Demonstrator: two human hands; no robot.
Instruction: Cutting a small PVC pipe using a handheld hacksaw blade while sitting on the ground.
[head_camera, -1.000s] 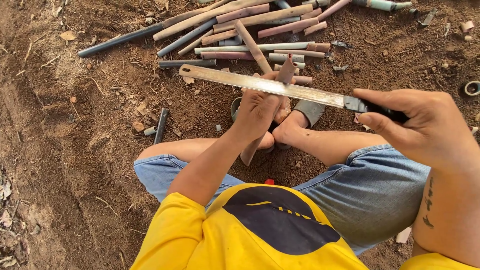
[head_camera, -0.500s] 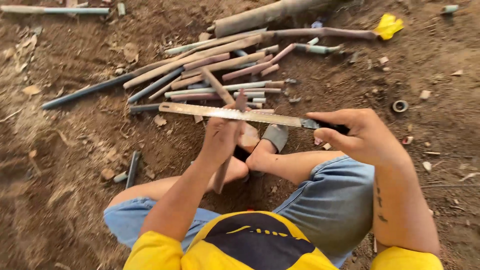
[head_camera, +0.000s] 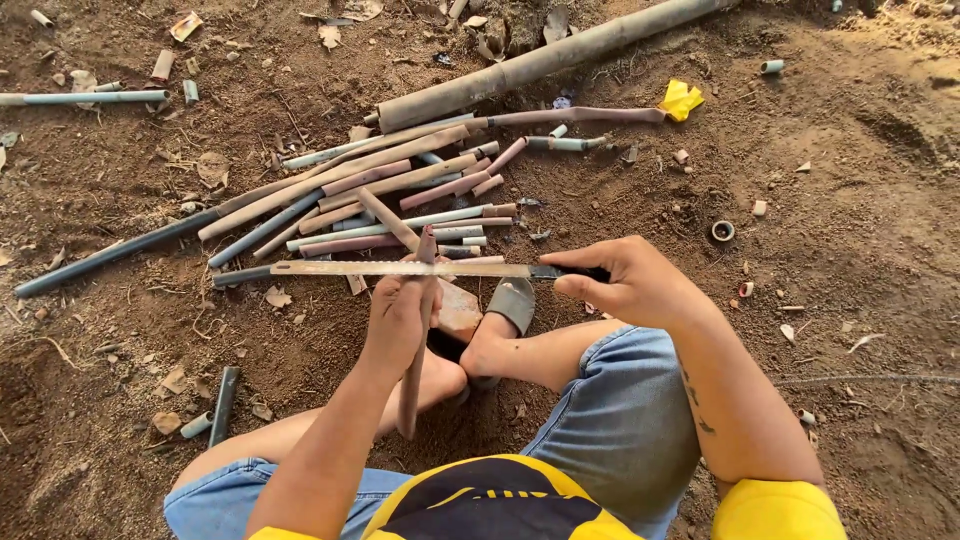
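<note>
Left hand: the left hand (head_camera: 400, 318) is clenched around a thin brownish pipe (head_camera: 418, 330) and holds it nearly upright, its top end just above the blade.
Right hand: the right hand (head_camera: 625, 282) is grasping the dark handle of a saw (head_camera: 400, 268), fingers folded over the handle.
Saw: its long flat blade lies level across the view, from the handle on the right to a point far on the left, and it crosses the pipe near the pipe's top end, touching it.
Pipe: its lower end reaches down between the person's legs, near a bare foot (head_camera: 440, 378).
Pile: many cut pipes (head_camera: 380, 190), grey and pinkish, lie side by side on the dirt ground (head_camera: 850, 200) just behind the saw.
Near things: a grey sandal (head_camera: 513, 302) lies beside the feet; a thick long tube (head_camera: 540, 62) lies further back; a yellow scrap (head_camera: 680, 98) lies near it.
</note>
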